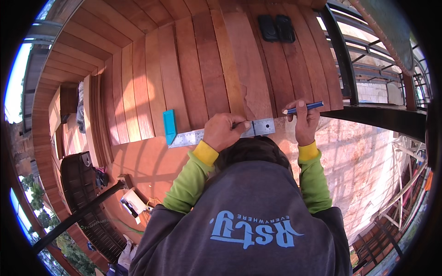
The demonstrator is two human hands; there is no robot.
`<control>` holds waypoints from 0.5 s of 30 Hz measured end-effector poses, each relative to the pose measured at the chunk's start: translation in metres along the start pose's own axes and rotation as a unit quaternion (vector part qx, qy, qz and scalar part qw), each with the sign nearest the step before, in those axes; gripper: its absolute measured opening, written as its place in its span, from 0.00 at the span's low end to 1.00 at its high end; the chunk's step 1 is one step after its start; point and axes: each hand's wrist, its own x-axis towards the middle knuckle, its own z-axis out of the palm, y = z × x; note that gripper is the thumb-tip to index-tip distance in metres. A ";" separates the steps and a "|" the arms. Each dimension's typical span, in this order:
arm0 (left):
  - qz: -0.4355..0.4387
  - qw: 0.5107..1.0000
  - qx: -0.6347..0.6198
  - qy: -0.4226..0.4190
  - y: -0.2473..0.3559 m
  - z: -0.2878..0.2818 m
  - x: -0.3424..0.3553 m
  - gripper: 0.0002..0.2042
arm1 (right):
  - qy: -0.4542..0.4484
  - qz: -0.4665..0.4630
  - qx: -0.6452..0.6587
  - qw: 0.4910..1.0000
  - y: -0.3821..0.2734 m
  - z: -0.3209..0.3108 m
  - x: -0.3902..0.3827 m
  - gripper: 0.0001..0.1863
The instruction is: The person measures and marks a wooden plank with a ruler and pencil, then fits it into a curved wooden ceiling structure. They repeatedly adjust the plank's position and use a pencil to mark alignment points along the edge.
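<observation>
My left hand (221,130) is closed over a steel square's blade (186,138), pressing it near the ends of reddish wooden planks (207,69). The square's teal handle (168,124) points away from me at the blade's left end. My right hand (305,125) grips a blue pencil (313,105) just right of the blade's end, with the pale tip pointing left. The fingertips of my left hand are partly hidden. Both forearms have green sleeves with yellow cuffs.
Two black items (276,28) lie on the planks at the top. A dark metal beam (377,117) and railing are at right. Stacked boards (95,119) stand at left, above a black slatted object (78,193), a bar (94,202) and a white boxy item (132,202) on the floor.
</observation>
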 end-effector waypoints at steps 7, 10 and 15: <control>0.037 0.999 0.017 -0.009 -0.001 -0.013 -0.028 0.09 | 0.074 -0.043 0.020 0.996 -0.006 0.000 -0.027 0.14; 0.044 0.998 0.030 0.021 -0.003 -0.026 -0.033 0.08 | 0.076 -0.005 -0.004 0.997 -0.009 0.006 -0.038 0.12; 0.048 0.998 0.001 0.030 -0.026 -0.038 -0.023 0.10 | -0.040 0.019 -0.130 0.991 -0.005 0.022 -0.061 0.09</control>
